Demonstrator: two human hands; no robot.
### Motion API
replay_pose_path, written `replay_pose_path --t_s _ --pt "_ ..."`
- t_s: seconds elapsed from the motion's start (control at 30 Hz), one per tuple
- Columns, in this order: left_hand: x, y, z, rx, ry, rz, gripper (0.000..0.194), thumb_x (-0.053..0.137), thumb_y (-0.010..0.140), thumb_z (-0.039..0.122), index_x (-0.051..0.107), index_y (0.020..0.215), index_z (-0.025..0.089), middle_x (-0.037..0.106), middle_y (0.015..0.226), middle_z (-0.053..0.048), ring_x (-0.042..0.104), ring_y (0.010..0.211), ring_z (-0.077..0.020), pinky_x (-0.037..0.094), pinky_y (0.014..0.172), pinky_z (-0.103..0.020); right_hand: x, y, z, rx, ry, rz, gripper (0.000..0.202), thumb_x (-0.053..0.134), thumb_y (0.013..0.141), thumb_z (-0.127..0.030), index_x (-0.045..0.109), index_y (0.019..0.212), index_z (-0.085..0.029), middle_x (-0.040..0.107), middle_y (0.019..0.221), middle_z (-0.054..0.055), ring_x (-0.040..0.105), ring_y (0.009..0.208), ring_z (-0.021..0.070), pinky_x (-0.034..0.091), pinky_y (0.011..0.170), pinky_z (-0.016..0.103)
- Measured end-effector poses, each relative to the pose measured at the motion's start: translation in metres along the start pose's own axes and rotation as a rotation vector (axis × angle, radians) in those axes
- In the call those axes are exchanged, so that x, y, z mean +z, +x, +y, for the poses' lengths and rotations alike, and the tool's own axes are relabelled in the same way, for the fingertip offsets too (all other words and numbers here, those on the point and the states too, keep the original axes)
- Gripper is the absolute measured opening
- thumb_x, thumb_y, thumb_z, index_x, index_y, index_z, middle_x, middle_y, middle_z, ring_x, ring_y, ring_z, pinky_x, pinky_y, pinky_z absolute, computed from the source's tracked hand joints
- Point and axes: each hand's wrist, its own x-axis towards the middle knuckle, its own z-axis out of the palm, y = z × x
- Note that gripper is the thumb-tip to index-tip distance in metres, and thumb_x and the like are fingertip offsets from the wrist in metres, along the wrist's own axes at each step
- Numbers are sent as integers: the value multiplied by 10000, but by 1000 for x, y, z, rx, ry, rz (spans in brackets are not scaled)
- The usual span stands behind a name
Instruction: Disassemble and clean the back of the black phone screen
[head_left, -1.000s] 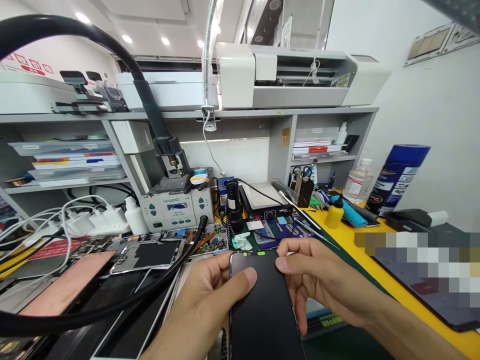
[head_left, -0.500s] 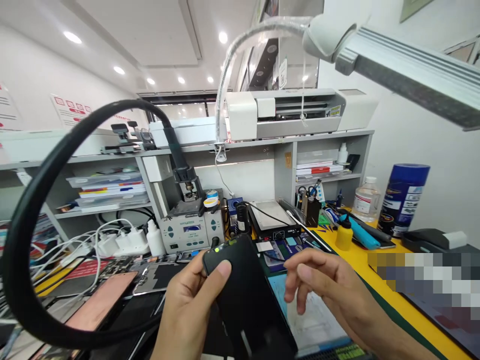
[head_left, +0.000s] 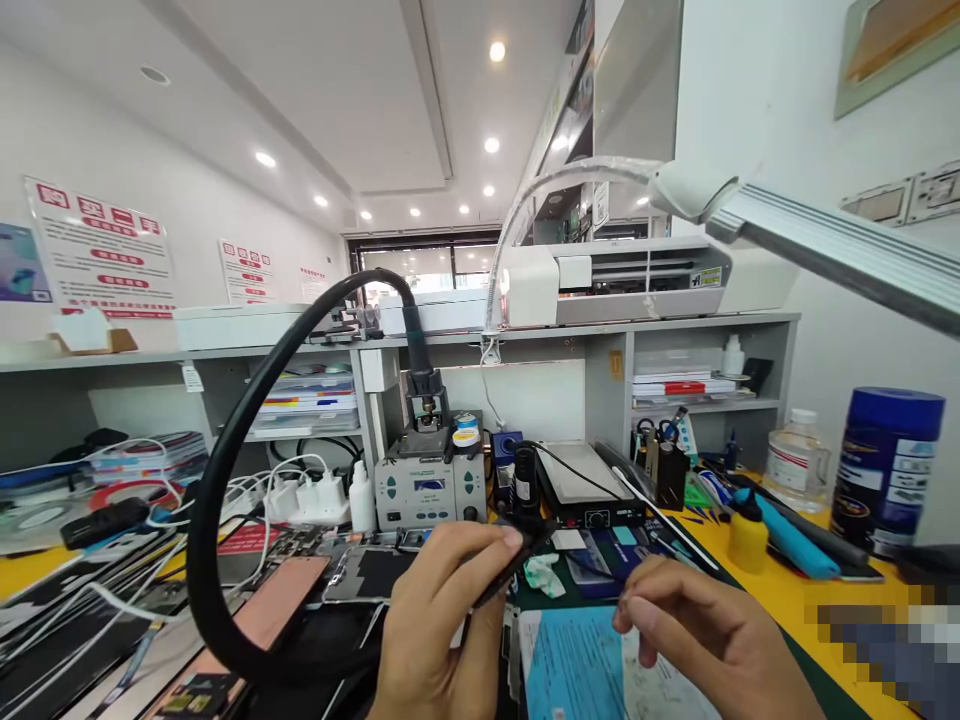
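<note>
My left hand (head_left: pixel 442 620) is closed around a black phone (head_left: pixel 525 550), its thumb and fingers gripping the edge. The phone is tilted so that it shows almost edge-on, and much of it is hidden behind the hand. To the right, apart from the phone, hovers my right hand (head_left: pixel 697 635) with loosely curled fingers; nothing shows in it. Below the hands lies a blue and white printed sheet or pad (head_left: pixel 574 655). A crumpled white tissue (head_left: pixel 544 575) rests just beyond the phone.
A black hose (head_left: pixel 217 500) loops at the left from a grey soldering or hot-air station (head_left: pixel 431 488). Phone parts and a pink panel (head_left: pixel 262 610) cover the left side. A flat heating plate (head_left: pixel 581 475), yellow bottle (head_left: pixel 748 540) and blue can (head_left: pixel 885 470) stand at the right.
My left hand has turned the phone from its broad back face to nearly edge-on. My right hand's fingers have curled in more. The view has tilted up and shifted left.
</note>
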Motion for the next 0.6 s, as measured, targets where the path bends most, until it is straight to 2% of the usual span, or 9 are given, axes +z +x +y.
replay_pose_path --t_s 0.23,0.37,0.47,0.53,0.6 --pt "-3 -3 -3 61 65 -43 539 525 816 -126 618 1268 151 638 1185 -129 589 1117 -218 519 942 -380 10 -2 -5 -16 1 99 257 679 867 -446 698 722 -235 606 731 30 543 627 169 488 573 262" --pt "-3 -9 -8 101 118 -85 575 512 796 -132 606 1286 154 629 1213 -138 565 1158 -236 507 984 -425 10 -2 -2 -97 -74 73 231 662 890 -395 697 737 -226 624 716 35 576 619 176 515 559 268" --pt "-2 -10 -13 204 185 -175 587 506 771 -118 603 1294 130 623 1231 -149 521 1203 -255 473 1041 -472 10 -3 2 -232 -135 124 93 660 899 -307 701 945 -238 667 787 47 635 632 182 561 556 271" --pt "-1 -10 -15 271 232 -222 570 515 767 -93 608 1287 120 630 1223 -148 500 1216 -263 444 1072 -499 10 -4 2 -384 -221 214 277 674 881 -231 643 1156 -252 689 917 69 672 687 190 591 589 278" --pt "2 -10 -15 296 272 -254 540 519 779 -68 623 1271 127 644 1206 -142 498 1210 -266 424 1085 -522 12 -3 -1 -580 -384 269 434 695 848 -164 591 1261 -245 681 1069 108 696 841 221 612 691 302"
